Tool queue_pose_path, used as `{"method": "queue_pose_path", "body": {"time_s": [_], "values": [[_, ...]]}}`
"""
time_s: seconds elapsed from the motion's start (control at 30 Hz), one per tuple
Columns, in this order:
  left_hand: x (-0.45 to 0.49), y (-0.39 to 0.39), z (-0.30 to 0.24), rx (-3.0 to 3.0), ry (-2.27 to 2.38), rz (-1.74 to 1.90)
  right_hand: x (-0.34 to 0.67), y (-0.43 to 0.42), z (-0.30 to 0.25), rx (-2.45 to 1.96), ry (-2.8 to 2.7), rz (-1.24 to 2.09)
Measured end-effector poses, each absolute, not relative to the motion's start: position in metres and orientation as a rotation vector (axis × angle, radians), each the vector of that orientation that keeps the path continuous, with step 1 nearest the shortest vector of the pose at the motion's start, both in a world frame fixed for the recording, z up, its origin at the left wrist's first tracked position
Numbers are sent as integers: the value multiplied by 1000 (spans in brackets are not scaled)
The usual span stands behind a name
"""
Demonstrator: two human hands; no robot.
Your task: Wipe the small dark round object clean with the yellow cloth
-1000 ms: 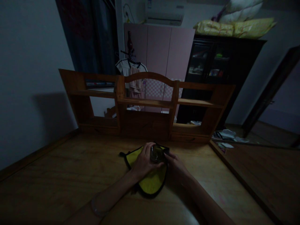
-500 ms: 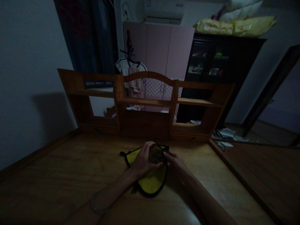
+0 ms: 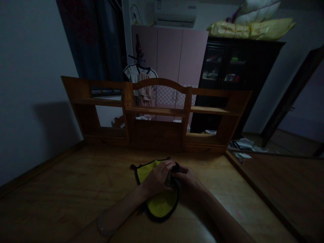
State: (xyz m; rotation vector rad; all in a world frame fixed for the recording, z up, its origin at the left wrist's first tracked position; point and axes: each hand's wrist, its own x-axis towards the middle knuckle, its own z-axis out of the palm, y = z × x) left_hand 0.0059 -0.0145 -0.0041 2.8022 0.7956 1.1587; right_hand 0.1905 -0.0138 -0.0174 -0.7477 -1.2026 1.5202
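My left hand is wrapped round a small, dark, see-through glass, which is tilted on its side above the desk. My right hand is closed at the right end of the glass. Its fingers pinch a dark part of the cloth against the glass rim. This cloth is yellow with a black border and spreads out beneath both hands. Dim light and the fingers hide most of the glass.
A wooden desk lies under my arms, with a wooden shelf unit along its back. A raised wooden edge runs down the right side. Papers and bags lie beyond it. Behind stand pink wardrobes and a black cabinet.
The glass has turned in my left hand, its round face now facing right. My right hand has closed in on its end, and the cloth's lower edge has shifted slightly down and left.
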Motion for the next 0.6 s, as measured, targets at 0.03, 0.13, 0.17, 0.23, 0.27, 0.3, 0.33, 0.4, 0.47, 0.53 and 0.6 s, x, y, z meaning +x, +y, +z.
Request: {"method": "queue_pose_path", "body": {"time_s": [0.03,0.13,0.17,0.23,0.27,0.3,0.33,0.4,0.47,0.53,0.6], "values": [[7,-15,-4,2760,819,1186,190,-16,-13,-752,-1182,1543],[9,-14,-5,2609,881,1268,187,-23,0,-798,-1116,1584],[9,-14,-5,2563,894,1291,186,-24,3,-806,-1102,1588],[11,-14,-5,2483,905,1340,186,-24,4,-804,-1077,1612],[11,-14,-5,2449,905,1360,186,-23,2,-793,-1063,1637],[11,-14,-5,2418,905,1375,186,-22,0,-777,-1046,1664],[12,-14,-4,2390,907,1386,187,-21,-2,-754,-1028,1693],[12,-14,-4,2347,913,1401,188,-18,-7,-697,-997,1743],[13,-15,-4,2328,918,1422,190,-17,-11,-642,-982,1780],[13,-14,-4,2324,919,1451,191,-15,-14,-607,-972,1800],[13,-14,-4,2311,927,1464,192,-13,-17,-592,-965,1807]]}}
